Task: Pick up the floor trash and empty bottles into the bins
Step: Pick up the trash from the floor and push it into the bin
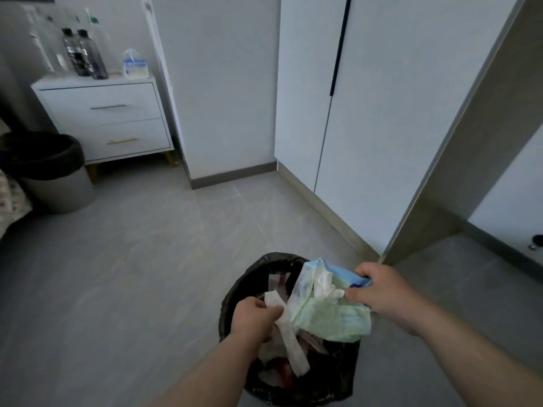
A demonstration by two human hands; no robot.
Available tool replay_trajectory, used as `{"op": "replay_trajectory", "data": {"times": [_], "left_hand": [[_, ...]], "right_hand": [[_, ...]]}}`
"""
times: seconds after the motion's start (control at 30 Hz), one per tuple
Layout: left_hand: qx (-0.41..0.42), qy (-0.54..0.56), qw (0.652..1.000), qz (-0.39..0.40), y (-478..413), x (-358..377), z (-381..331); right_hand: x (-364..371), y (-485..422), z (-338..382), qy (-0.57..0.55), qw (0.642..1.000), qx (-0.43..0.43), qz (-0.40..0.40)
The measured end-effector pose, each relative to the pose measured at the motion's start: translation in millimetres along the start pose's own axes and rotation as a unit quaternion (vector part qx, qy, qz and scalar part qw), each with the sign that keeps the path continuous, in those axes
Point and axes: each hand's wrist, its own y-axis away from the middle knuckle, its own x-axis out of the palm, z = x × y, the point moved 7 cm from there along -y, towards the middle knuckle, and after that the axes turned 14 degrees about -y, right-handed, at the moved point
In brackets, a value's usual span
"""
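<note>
Fingers of left hand curled round crumpled white tissue strip; right hand grips pale green-blue wrapper bundle; both above black-lined bin, 6 o'clock.

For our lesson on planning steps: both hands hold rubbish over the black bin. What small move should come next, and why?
Probably loosen each grip and let go. The left hand grips a white paper strip and the right hand holds a blue-green wrapper. Both hang above the open bin, so releasing should drop them in.
</note>
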Motion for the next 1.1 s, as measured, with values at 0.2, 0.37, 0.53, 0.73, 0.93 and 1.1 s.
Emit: {"op": "replay_trajectory", "data": {"times": [0.2, 0.37, 0.53, 0.73, 0.93, 1.1], "left_hand": [[0.181, -0.193, 0.964, -0.041, 40, -38, -13], [0.191, -0.456, 0.869, -0.014, 43, -49, 26], [0.165, -0.403, 0.900, 0.015, 32, -44, 51], [0.160, -0.382, 0.910, 0.012, 23, -42, 61], [0.173, -0.355, 0.918, 0.019, 19, -39, 63], [0.200, -0.315, 0.928, -0.001, 22, -41, 63]], "right_hand": [[4, 5, -2, 0.022, 1.000, 0.011, -0.009], [25, 3, -11, 0.020, 0.999, 0.025, 0.001], [60, -11, -16, 0.052, 0.998, 0.027, 0.023], [111, -19, -16, 0.325, 0.944, -0.043, 0.046], [178, 1, -24, 0.434, 0.863, -0.109, 0.237], [195, -17, -86, 0.373, 0.889, 0.087, 0.251]]}}
